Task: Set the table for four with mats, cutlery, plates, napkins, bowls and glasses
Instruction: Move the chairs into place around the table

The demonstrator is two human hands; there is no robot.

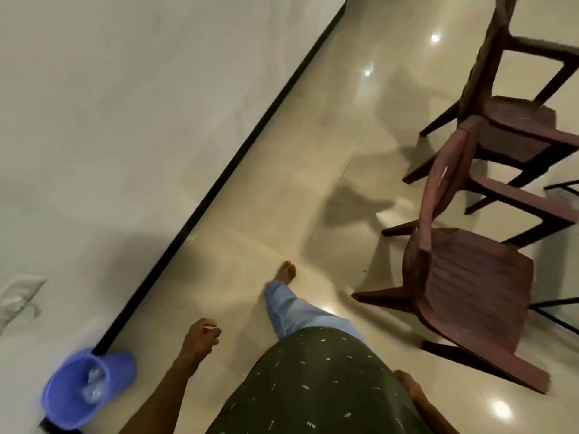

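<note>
No table item is being carried. The left hand (200, 338) is being swung low, fingers loosely curled round nothing, though a small pale streak at the fingertips is too blurred to be named. The right hand (407, 386) is mostly being hidden behind the green shirt (313, 386), so its finger state can't be told. Just outboard of the left fingers, nearer the wall, a blue bin (81, 389) w/ clear wrappers inside is being passed. Beyond the left fingers a bare foot (286, 272) is being stepped fwd on the glossy tile floor (282, 183). Well off to the right-hand side, two brown plastic chairs (470, 277) are being skirted, and dark thin legs (560, 186), perhaps the table's, are being glimpsed past them at the frame edge. Mats, cutlery, plates etc. aren't being shown anywhere; their place can't be told. Judged step: a walk is being made to fetch or reach items. To do it well, the chair legs are best being given clearance, footing is being watched on the shiny tile, and both hands are being kept free and ready for a stable two-handed pickup.
</note>
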